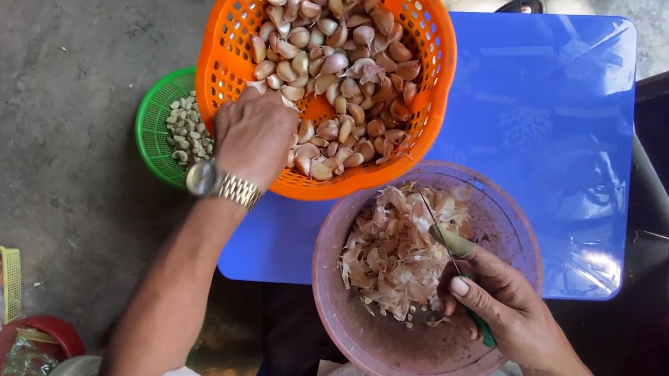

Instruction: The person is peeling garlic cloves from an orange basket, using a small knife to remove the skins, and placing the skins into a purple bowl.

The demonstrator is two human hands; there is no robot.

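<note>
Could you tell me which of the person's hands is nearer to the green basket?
Left. The left hand reaches into the orange basket right beside the green basket; the right hand holds a knife over the pink bowl.

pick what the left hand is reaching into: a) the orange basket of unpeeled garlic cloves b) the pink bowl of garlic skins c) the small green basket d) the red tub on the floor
a: the left hand is dipped over the near rim of the orange basket among the unpeeled garlic cloves, while the right hand holds a knife over the pink bowl of skins.
</note>
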